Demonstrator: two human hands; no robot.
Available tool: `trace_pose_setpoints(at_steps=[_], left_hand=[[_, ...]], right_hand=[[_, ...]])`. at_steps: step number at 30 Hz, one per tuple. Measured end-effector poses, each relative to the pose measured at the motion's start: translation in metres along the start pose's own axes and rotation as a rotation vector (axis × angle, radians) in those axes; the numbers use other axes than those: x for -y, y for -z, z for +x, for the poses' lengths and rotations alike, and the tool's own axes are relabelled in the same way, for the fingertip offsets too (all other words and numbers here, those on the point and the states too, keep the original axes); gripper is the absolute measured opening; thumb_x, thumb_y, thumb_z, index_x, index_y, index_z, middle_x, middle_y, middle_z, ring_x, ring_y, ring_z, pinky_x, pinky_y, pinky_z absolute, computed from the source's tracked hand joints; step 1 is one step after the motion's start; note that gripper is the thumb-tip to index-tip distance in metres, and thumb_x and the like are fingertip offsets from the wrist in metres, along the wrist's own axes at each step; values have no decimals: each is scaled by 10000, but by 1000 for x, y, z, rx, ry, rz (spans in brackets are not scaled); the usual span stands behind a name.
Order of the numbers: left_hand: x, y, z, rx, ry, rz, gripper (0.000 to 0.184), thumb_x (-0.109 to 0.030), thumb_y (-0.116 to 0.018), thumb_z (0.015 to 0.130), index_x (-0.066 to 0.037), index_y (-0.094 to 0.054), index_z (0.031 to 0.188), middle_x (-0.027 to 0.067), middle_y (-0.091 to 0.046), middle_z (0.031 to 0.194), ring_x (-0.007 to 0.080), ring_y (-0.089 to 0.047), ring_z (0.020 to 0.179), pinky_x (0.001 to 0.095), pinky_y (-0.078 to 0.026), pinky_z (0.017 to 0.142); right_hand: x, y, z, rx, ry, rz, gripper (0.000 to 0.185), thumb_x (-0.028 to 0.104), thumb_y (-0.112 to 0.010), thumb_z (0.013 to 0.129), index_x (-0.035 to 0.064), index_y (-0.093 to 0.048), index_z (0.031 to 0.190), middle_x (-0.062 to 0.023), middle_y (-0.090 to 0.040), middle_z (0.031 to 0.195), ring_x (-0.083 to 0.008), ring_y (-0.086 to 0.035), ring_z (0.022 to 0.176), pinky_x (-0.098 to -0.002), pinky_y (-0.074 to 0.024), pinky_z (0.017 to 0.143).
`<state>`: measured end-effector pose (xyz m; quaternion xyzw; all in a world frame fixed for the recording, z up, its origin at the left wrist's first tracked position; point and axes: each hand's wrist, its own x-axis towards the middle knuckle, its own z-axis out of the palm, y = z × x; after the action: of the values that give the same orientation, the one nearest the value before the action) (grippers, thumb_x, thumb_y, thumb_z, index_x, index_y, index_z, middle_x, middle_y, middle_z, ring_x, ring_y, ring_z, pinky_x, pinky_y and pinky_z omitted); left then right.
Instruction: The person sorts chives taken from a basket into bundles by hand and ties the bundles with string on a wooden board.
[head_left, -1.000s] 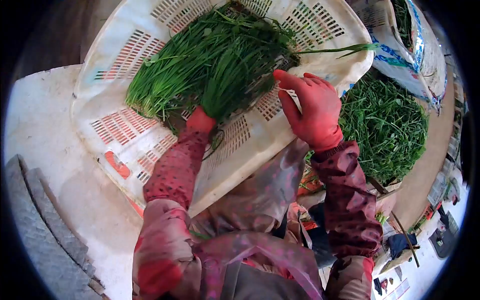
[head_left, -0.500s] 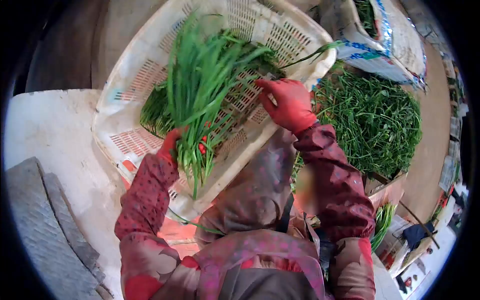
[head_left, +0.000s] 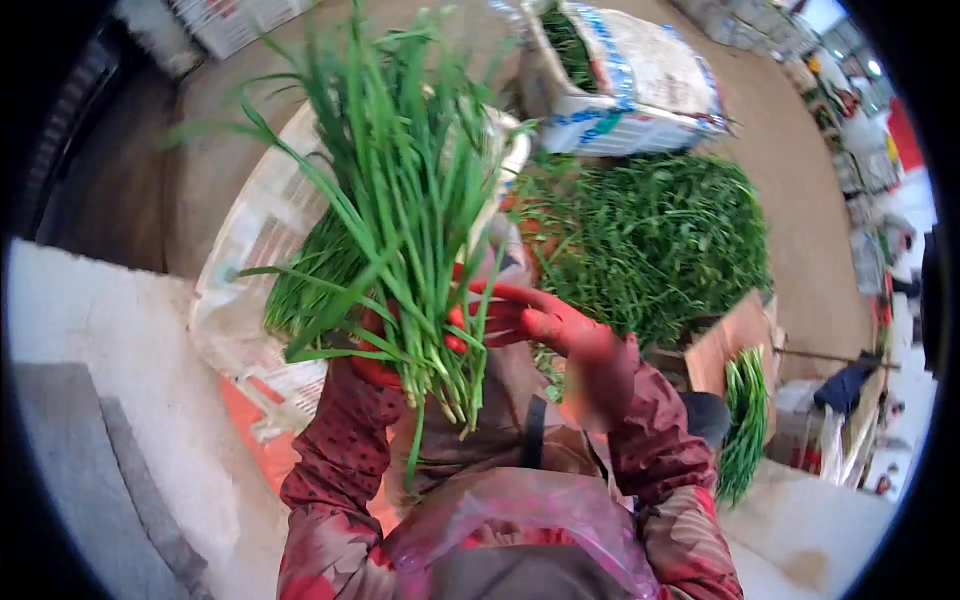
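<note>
A loose bunch of garlic chives (head_left: 400, 220), with long green leaves and pale cut stem ends, is raised in front of me. My red-gloved left hand (head_left: 376, 365) is closed around its lower part, and the stems hide most of the fingers. Red fingertips show between the stalks. At the bunch's right side is my red-gloved right hand (head_left: 550, 318), fingers stretched toward the stems; whether they touch is unclear. Beneath the bunch lies a white slatted plastic basket (head_left: 235, 235) with more chives (head_left: 300, 285) inside.
A big heap of loose greens (head_left: 660, 245) lies on the floor to the right. Behind it stands a white sack-covered box (head_left: 650, 70) holding greens. Another chive bundle (head_left: 743, 425) rests by a cardboard piece (head_left: 725, 340). Grey padding (head_left: 75, 470) lies at left.
My left hand has lifted the chives up out of the basket and toward me. My right hand has come in from the basket's right side to the stems. The view has shifted right.
</note>
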<state>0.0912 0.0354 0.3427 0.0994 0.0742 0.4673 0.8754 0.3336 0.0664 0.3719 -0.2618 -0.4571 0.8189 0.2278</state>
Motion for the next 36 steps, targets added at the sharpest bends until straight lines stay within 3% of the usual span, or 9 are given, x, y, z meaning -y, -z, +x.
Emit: trace_pose_setpoints(at_steps=[7,14,16,18,20,23,26,30,36], left_hand=[[85,-50,52,27,348,360,595,-355,-685,815,-19,-493,1267,129,-624,1076,266,-639,902,399,-556,766],[110,-71,113,203,378,1139,513,-211,-714,790,-22,-538,1233,43,-632,1047,151,-598,923,311,-486,825],[121,-78,122,170,358,1182,454,-182,-707,799,-12,-568,1196,33,-632,1069,145,-592,947,306,-478,850],[134,-104,130,213,43,728,398,-175,-616,866,-46,-534,1234,47,-641,1015,172,-602,875,303,-494,742],[142,-34,179,327,177,558,362,-177,-570,910,-44,-524,1244,86,-620,1093,199,-594,960,354,-484,838],[156,-30,178,605,464,-326,376,-227,-538,943,-20,-508,1255,126,-595,1162,212,-566,1078,397,-455,933],[165,-91,164,241,22,285,644,-446,-571,903,3,-417,1339,147,-547,1247,236,-532,1143,396,-421,990],[171,-98,162,311,-110,861,632,-260,-707,845,-25,-406,1348,60,-576,1181,125,-546,1036,304,-437,918],[196,-46,182,226,116,987,556,-159,-783,765,-45,-504,1233,25,-609,1085,116,-566,980,285,-460,875]], right_hand=[[33,18,-33,-235,303,483,640,503,-634,835,41,-510,1260,-76,-635,1072,-201,-616,918,-344,-520,815],[71,27,-111,-978,447,133,362,176,-693,825,-8,-595,1121,-69,-670,961,-168,-645,795,-306,-532,724],[78,28,-126,-914,552,123,402,142,-736,787,-7,-575,1124,-83,-666,991,-179,-645,825,-321,-534,756],[68,47,-130,-1018,641,81,458,124,-759,765,-12,-544,1146,-90,-663,1007,-187,-641,856,-328,-527,784],[60,58,-140,-1063,672,36,505,112,-781,743,-16,-523,1158,-96,-662,1009,-197,-638,875,-333,-519,809],[60,48,-149,-1069,754,19,503,109,-781,746,-20,-527,1161,-103,-654,1053,-198,-633,902,-330,-509,833],[43,49,-152,-1087,767,93,486,96,-762,766,-12,-528,1178,-92,-650,1067,-188,-626,920,-325,-501,847],[23,58,-159,-1046,744,-8,507,101,-771,760,-2,-521,1189,-73,-649,1058,-181,-617,936,-314,-490,862],[-41,94,-169,-846,669,-91,566,115,-772,753,10,-509,1242,-60,-610,1140,-160,-551,1057,-334,-438,938]])
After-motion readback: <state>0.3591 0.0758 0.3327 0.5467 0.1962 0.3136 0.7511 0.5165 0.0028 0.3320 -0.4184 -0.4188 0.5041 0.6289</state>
